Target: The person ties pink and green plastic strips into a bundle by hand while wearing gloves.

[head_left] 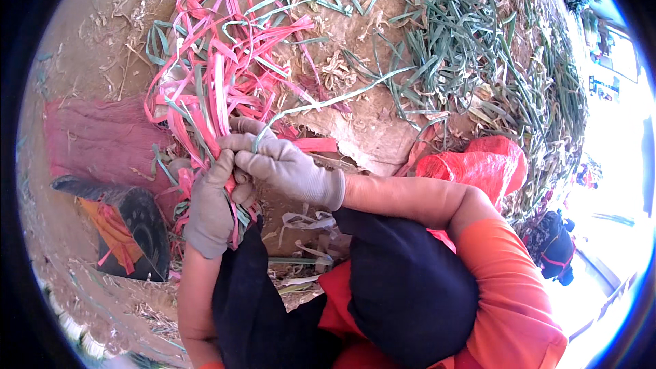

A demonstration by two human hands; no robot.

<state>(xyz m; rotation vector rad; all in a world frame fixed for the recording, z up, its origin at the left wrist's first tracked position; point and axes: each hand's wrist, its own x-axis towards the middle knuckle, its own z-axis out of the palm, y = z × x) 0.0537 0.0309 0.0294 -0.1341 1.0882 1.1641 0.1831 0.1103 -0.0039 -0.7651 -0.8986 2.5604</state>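
Left hand (208, 208), left of centre: fingers partly hidden behind the strips (217, 99) it grips; its forearm cut off by the lower edge.
Right hand (287, 167), centre: fingertips crowded against the left; exact grip cannot be told.
Red sack (488, 160), right of centre: lower part hidden behind the right forearm.
Green leaves (465, 48), upper right: cut off by the top edge.
Dark bundle (557, 246), lower right: kind cannot be told.
Far right: glare, details washed out.

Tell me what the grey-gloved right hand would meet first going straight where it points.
Leftward, the right hand would likely first meet flat pink plastic strips at the grey-gloved left hand, though depth is unclear; they may touch.
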